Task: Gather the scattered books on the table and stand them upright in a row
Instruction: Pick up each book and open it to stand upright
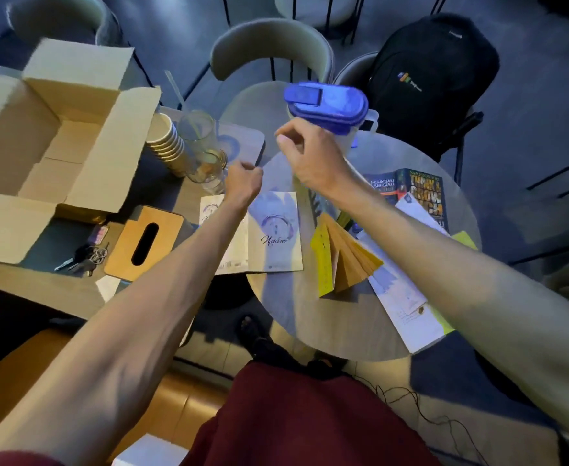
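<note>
1. The left hand is curled in a fist, empty, above the white book.
2. The right hand is curled, empty, beside the jug.
3. The white book, yellow book and dark book lie on the counter.

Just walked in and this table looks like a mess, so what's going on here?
A person reaches over the round table, left hand and right hand both raised with fingers curled; whether they hold anything is unclear. No book stands upright yet. The cream book lies open, cover up, the yellow book sits splayed open, and the dark book lies flat, partly under papers. A blue-lidded jug stands just beyond the hands.
</note>
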